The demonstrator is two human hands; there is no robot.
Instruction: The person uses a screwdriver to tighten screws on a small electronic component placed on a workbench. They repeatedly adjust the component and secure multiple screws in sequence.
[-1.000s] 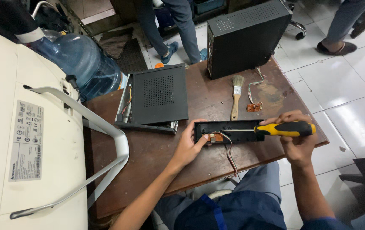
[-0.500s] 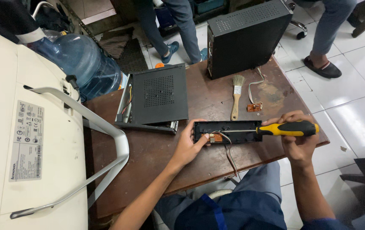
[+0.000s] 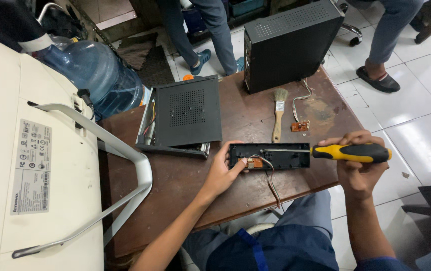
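A long black plastic panel [image 3: 281, 156] lies near the front edge of the brown wooden table [image 3: 185, 185]. My left hand [image 3: 224, 168] grips its left end, fingers by a small orange circuit board [image 3: 254, 162] with wires trailing off the table. My right hand [image 3: 358, 165] is wrapped around the yellow-and-black handle of a screwdriver [image 3: 350, 152], held level, its shaft reaching left over the panel toward the board.
A flat black computer case [image 3: 183, 118] lies open at the left, a black tower case [image 3: 291, 42] stands at the back. A paintbrush [image 3: 278, 115] and a small orange board [image 3: 300, 126] lie between. A white monitor back [image 3: 34, 170], a water bottle [image 3: 95, 75] and two people's legs surround the table.
The person standing at the far right has stepped further into view. My hands, the panel and the screwdriver stay nearly where they were.
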